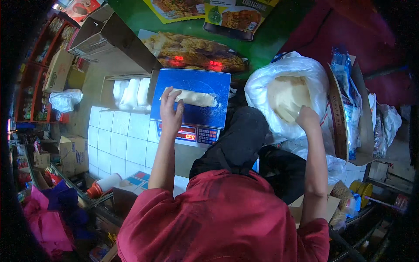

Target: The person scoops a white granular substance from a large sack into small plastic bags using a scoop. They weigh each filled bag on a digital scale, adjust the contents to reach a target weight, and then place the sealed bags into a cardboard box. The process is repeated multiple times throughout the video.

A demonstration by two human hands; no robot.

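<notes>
On the blue platform (193, 118) of a digital weighing scale (188, 132) lies a tube-shaped clear bag of pale powder (198, 99). The fingers and thumb of my left hand (170, 109) hold its left end. Loose powder is scattered by the bag's right end. To the right stands an open white plastic sack (255, 88), with pale powder (283, 88) inside. My right hand (307, 118) is closed at the sack's near right rim. It grips what looks like a translucent scoop (290, 109) dipped in the powder; its outline is blurred.
Left of the scale, a cardboard box (106, 93) holds several filled white bags (131, 93). White tiles (119, 132) lie nearer me. Another open carton (338, 118) with plastic packaging borders the sack on the right. My knee (245, 124) rises between scale and sack.
</notes>
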